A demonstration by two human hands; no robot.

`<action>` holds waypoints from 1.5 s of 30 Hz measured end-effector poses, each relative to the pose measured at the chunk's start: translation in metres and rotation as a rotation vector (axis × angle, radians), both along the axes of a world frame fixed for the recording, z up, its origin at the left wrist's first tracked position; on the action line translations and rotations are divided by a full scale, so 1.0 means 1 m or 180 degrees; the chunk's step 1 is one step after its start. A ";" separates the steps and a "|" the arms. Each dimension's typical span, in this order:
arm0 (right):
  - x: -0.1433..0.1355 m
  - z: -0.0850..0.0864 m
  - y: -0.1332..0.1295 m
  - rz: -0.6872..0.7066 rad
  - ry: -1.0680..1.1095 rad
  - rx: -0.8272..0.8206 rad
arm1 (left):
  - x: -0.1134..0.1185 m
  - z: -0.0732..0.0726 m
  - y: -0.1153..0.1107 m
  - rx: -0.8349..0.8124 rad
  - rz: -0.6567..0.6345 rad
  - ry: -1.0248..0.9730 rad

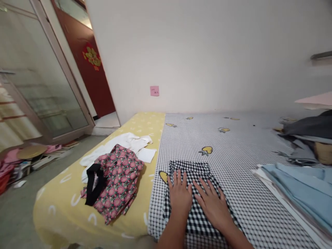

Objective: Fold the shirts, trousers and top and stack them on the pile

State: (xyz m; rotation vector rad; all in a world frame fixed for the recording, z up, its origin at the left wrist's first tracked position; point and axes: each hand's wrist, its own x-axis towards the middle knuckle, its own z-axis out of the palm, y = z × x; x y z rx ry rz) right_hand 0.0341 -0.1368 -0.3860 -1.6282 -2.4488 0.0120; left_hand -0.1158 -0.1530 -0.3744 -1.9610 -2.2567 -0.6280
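— Black-and-white checked cloth, folded flat (193, 193), is lying low in the middle of the frame, on the grey checked bed sheet with yellow hearts (233, 152). Are both hands touching it?

— Yes. The left hand (179, 195) and the right hand (213, 204) are pressing flat on top of it, side by side. Fingers are spread out and open, not gripping anything.

— Which way is the cloth running?

— Its long side is going straight away from the person, toward the top of the frame. The cloth is sitting right under both palms, so neither hand is nearer.

— How many things am I counting?

— Two hands, one checked cloth. At the left, one pink flowered garment with a black band (116, 180) is lying on one white garment (121, 143). At the lower right, a pale blue folded pile (298, 186) is resting well apart.
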 end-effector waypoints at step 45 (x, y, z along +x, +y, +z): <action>-0.004 0.010 -0.002 -0.0107 0.0059 -0.0306 | -0.037 -0.024 -0.118 -0.0090 0.0453 0.0268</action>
